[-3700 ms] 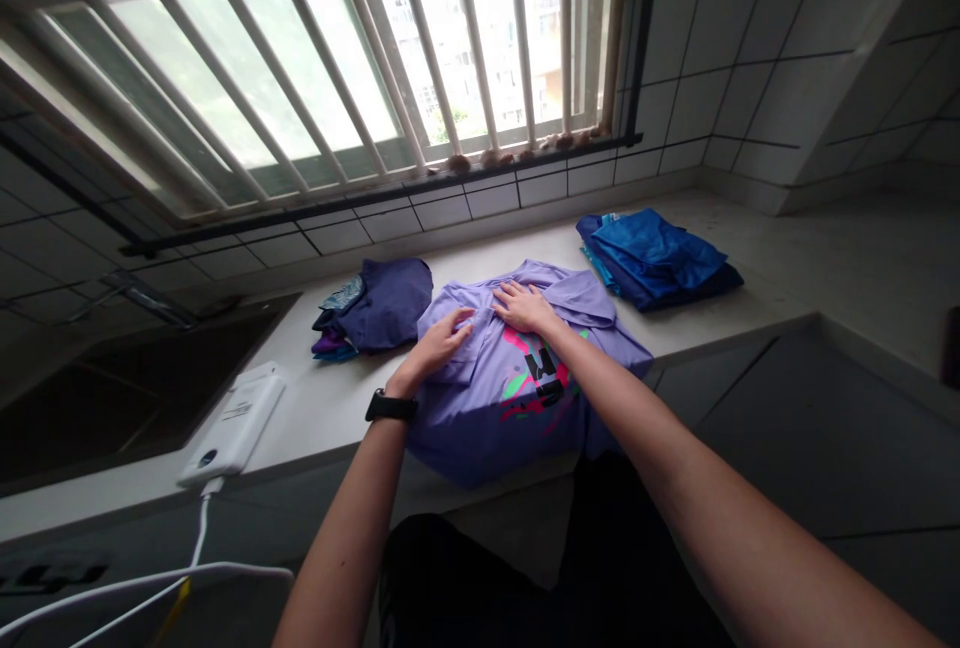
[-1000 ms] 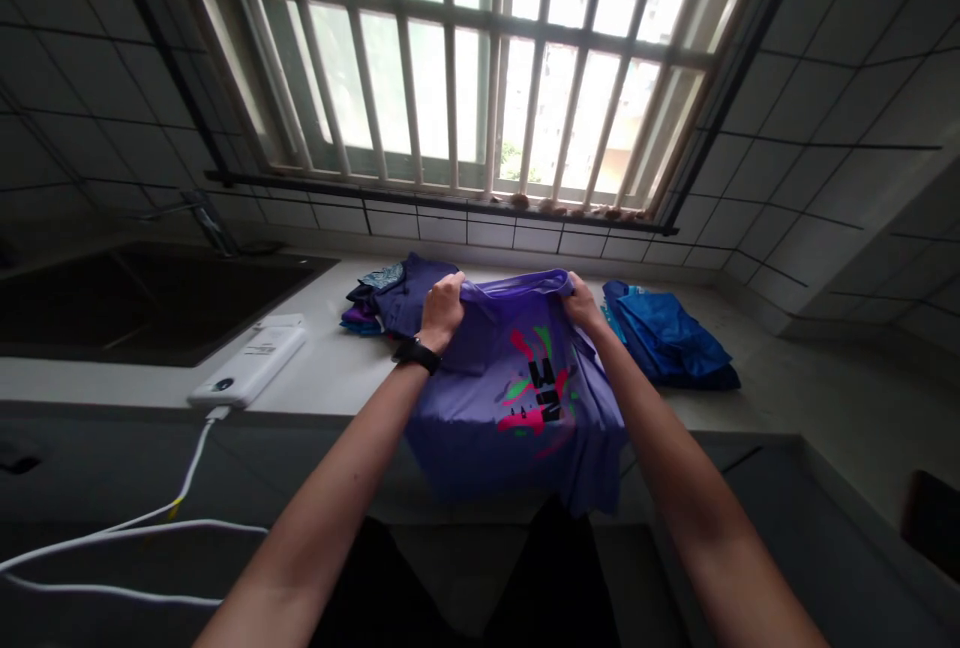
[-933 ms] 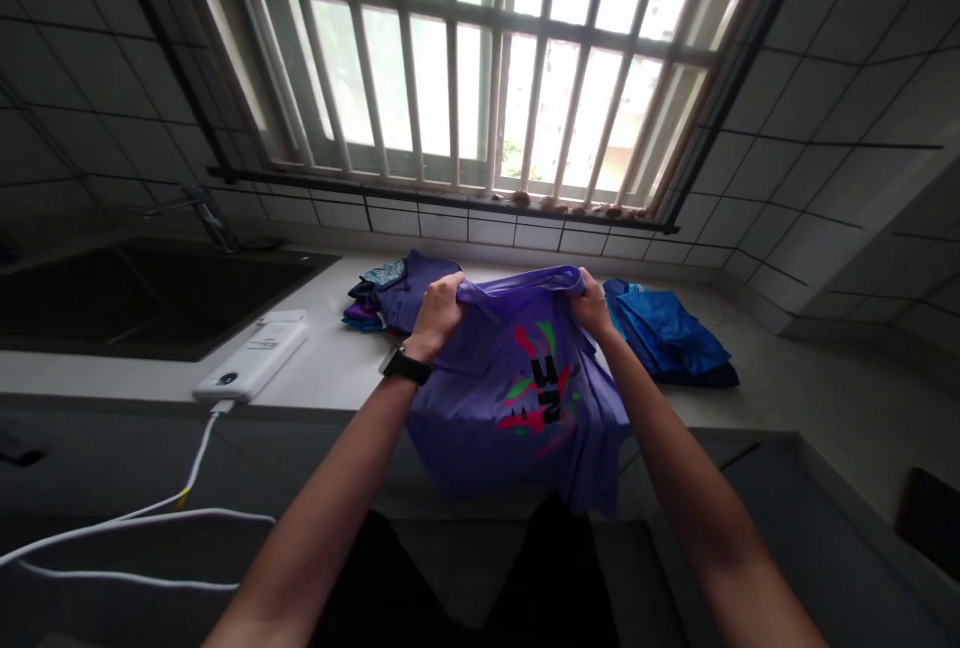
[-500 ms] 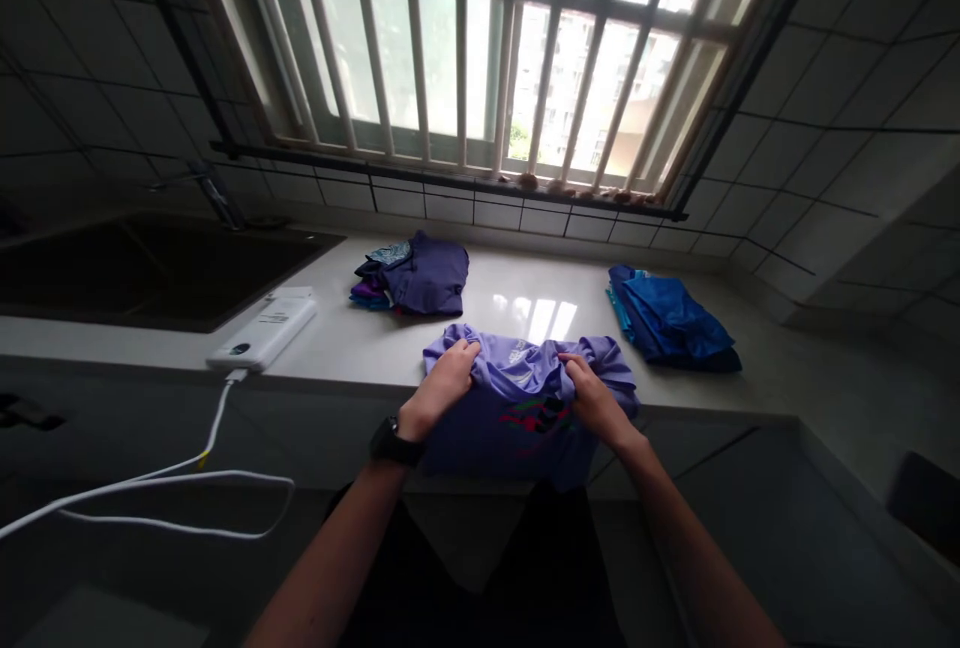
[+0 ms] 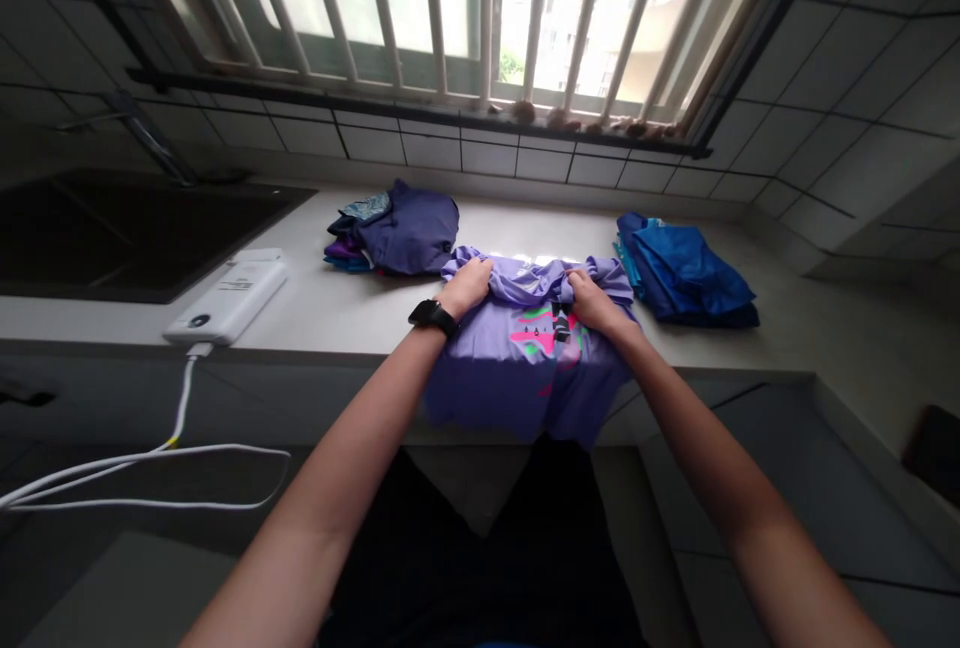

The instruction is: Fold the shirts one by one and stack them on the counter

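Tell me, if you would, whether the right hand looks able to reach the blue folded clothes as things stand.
Probably yes: the right hand is just beside the blue folded clothes, and no object stands between them. It grips the purple T-shirt, though, so it must probably let go first.

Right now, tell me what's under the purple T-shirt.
The white countertop lies under the purple T-shirt, its front hanging over the edge; whatever is directly beneath the shirt is covered.
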The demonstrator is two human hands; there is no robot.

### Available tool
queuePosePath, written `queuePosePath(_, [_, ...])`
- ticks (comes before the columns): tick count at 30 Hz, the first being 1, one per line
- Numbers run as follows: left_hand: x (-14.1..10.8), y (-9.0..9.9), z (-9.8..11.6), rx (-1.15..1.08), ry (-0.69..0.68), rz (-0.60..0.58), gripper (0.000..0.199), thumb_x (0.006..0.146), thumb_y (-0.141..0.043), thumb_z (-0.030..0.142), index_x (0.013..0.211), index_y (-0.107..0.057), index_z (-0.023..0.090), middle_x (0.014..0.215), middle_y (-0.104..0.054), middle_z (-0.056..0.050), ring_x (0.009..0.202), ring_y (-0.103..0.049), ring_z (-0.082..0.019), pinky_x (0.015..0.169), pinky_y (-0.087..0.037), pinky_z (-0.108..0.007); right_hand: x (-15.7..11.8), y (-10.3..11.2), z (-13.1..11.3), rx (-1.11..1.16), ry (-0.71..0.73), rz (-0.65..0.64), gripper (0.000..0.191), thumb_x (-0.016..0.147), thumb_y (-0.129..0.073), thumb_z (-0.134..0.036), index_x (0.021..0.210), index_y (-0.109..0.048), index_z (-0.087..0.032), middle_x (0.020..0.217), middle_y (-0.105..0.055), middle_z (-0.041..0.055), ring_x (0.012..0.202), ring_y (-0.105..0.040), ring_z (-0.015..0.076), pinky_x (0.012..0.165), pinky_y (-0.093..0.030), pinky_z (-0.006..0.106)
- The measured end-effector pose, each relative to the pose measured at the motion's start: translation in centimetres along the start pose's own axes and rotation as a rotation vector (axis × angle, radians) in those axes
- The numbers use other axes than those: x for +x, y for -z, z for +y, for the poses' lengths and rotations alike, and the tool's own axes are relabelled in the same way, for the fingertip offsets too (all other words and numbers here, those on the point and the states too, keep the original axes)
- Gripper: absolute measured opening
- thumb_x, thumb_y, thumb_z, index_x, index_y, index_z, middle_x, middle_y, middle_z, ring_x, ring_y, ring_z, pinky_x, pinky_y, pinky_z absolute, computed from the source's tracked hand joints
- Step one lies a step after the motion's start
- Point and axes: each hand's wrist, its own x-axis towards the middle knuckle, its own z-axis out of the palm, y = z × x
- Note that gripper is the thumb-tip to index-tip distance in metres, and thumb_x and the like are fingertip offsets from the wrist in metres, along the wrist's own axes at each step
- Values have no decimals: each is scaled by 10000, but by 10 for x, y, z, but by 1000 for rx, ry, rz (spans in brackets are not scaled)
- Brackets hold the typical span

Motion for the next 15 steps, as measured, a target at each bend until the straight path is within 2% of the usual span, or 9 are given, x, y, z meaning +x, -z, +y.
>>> queuePosePath(5, [33, -2, -6, 28, 20, 1, 395, 908, -429, 0, 1200, -673, 107, 1157, -689, -174, 1045, -679, -249, 999, -515, -327, 31, -6, 12, -51, -42, 25, 579, 748, -445, 64, 1284, -582, -107, 1399, -586, 174, 1307, -584, 260, 1154, -453, 384])
queuePosePath(11, [63, -4, -12, 38, 71, -6, 379, 948, -392, 23, 1211, -654, 103, 1216, -668, -199, 1079, -670, -261, 1000, -494, -325, 61, -11, 19, -106, -96, 36, 458, 814, -467, -8, 1243, -592, -106, 1423, -544, 200, 1268, -596, 316, 1127, -480, 421])
queuePosePath(15, [79, -4, -18, 56, 99, -21, 388, 944, -391, 20, 1230, -643, 89, 1252, -662, -206, 1119, -661, -262, 1028, -484, -323, 79, -12, 26, -112, -110, 44, 432, 834, -477, -38, 1238, -608, -116, 1412, -560, 185, 1241, -610, 322, 1127, -487, 448])
